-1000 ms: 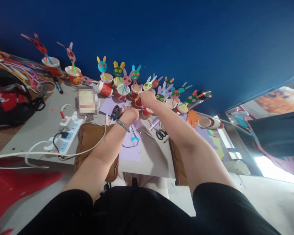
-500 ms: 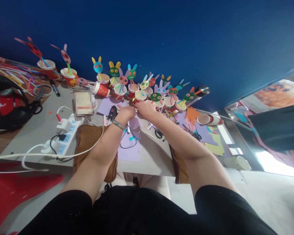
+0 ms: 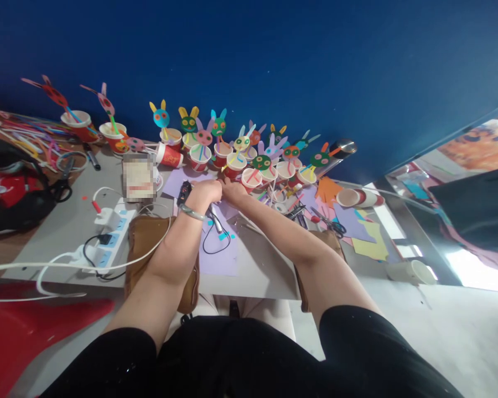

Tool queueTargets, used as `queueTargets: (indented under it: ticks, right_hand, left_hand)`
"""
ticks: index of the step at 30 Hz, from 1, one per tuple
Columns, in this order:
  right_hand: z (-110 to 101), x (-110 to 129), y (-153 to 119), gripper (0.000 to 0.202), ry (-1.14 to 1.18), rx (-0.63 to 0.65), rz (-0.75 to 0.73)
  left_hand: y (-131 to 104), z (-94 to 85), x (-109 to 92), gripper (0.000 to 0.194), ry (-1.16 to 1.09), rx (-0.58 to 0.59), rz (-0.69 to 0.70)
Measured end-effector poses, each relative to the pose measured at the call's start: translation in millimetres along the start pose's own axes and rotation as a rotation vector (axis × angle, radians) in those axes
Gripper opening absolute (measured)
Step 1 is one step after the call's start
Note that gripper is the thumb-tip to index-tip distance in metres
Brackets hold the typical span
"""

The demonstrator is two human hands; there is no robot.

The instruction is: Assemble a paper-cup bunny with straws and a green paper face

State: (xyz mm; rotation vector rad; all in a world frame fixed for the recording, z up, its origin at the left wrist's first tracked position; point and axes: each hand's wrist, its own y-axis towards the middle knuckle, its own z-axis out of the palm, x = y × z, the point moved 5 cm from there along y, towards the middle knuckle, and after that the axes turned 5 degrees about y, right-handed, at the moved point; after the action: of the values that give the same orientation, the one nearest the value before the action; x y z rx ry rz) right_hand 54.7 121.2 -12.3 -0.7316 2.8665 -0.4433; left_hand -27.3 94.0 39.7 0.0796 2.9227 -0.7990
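Observation:
My left hand point(image 3: 208, 191), with a bangle at the wrist, is curled over the lilac paper on the table. My right hand point(image 3: 234, 193) meets it, the fingers of both bent together. Whatever lies between the fingertips is too small or hidden to make out. Left of my left hand lies a black tool point(image 3: 185, 193), partly covered by the hand. A thin dark cord point(image 3: 205, 246) loops over the lilac paper point(image 3: 219, 264). Just beyond the hands stand red-and-white paper cups point(image 3: 252, 178), several bearing paper rabbit heads point(image 3: 243, 142) on coloured stems.
A power strip point(image 3: 115, 239) with white cables lies at left, near a brown padded cushion point(image 3: 143, 237). Black scissors point(image 3: 334, 225), coloured paper sheets point(image 3: 369, 240) and a lying cup stack point(image 3: 357, 198) are at right. A steel flask point(image 3: 344, 148) rests by the blue wall.
Both hands have shifted a little to the left, staying together. A cup with red inside and the pens beside my right forearm now show. The whole view has shifted slightly.

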Motion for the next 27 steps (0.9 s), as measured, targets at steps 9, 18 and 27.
queueTargets:
  ticks: [9,18,27]
  right_hand:
    - [-7.6,9.6,0.2,0.047,0.017,-0.016,-0.069]
    - [-4.2,13.0,5.5,0.04,0.01,-0.049,-0.26]
    - [8.7,23.7,-17.1,0.042,-0.111,-0.051,-0.452]
  left_hand:
    - [-10.0,-6.9,9.1,0.057,-0.02,-0.063,-0.011]
    - [-5.3,-9.5,20.9,0.055,-0.069,-0.127,-0.052]
    - [-10.4,-13.8,23.0,0.054,-0.075,-0.145,-0.083]
